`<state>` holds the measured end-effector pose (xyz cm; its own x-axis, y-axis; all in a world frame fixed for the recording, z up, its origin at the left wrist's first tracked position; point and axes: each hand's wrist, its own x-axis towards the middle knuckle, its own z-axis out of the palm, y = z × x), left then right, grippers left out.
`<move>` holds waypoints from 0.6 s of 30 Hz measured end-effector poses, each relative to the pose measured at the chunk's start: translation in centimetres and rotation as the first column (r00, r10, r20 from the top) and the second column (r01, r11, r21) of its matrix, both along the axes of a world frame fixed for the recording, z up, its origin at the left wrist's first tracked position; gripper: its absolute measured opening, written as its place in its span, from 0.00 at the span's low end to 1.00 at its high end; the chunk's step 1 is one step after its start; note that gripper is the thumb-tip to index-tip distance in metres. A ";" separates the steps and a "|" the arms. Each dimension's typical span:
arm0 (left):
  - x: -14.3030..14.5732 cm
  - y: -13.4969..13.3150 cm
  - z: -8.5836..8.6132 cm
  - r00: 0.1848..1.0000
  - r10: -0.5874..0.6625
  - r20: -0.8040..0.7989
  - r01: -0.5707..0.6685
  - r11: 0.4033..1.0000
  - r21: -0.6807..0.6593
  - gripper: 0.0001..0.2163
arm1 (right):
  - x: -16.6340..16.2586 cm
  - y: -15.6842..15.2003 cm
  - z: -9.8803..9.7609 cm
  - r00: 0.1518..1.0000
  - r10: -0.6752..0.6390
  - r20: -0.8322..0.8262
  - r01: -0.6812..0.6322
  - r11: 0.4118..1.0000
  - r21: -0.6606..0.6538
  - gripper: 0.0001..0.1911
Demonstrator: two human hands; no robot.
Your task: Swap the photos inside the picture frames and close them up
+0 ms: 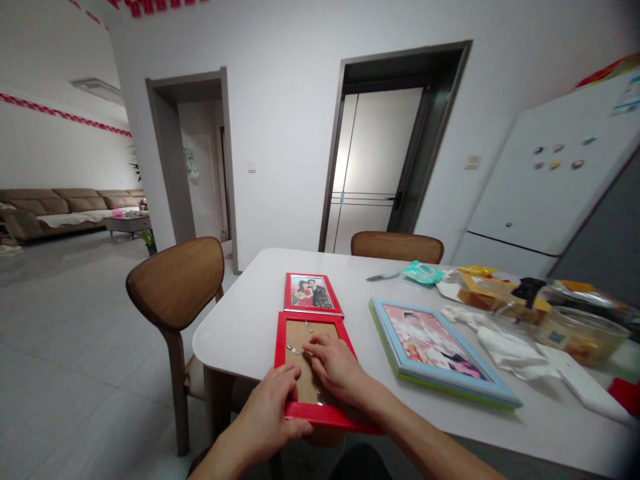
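Note:
A red picture frame (pixel 281 340) lies face down at the near edge of the white table (pixel 240 320), its brown backing board (pixel 324 331) and small metal clips showing. My left hand (pixel 273 403) grips its lower left corner, fingers over the left rim and thumb at the near edge. Over the backing is my right hand (pixel 334 363), fingers bent and pressed together beside a metal clip (pixel 293 349); whatever is between the fingertips is hidden. Just beyond lies a second red frame (pixel 334 295), face up with a photo of a couple.
To the right, a light blue picture frame (pixel 493 385) rests on a green one. A knife (pixel 383 276), a teal wipes pack (pixel 423 273), crumpled tissues (pixel 515 347) and a clear plastic tub (pixel 583 335) stand farther right. Wooden chairs (pixel 177 283) are at the left and far sides.

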<state>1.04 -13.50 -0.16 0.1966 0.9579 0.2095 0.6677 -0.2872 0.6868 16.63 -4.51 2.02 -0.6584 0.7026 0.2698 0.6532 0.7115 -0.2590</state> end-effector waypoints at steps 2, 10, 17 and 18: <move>0.0 0.0 0.0 1.000 -0.010 0.006 0.010 1.000 0.013 0.15 | -1.4 0.3 -0.3 0.999 0.039 0.020 -0.038 0.999 -0.007 0.14; 0.0 0.1 0.1 1.000 -0.021 0.001 0.021 1.000 0.014 0.13 | -2.3 1.5 -1.4 0.998 0.052 -0.020 -0.053 0.997 -0.059 0.16; 0.1 0.0 0.1 1.000 0.009 0.015 -0.009 1.000 0.016 0.17 | -2.1 1.9 -1.6 0.996 0.013 -0.084 -0.019 0.998 -0.062 0.17; 0.1 0.0 0.0 1.000 0.016 0.014 -0.016 1.000 0.007 0.18 | -2.1 2.3 -1.6 0.993 -0.048 -0.105 0.041 0.997 -0.068 0.17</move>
<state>1.16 -13.54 -0.12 0.1781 0.9593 0.2190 0.6628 -0.2815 0.6939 14.51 -2.19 0.44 -0.5964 0.7490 0.2887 0.6498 0.6617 -0.3741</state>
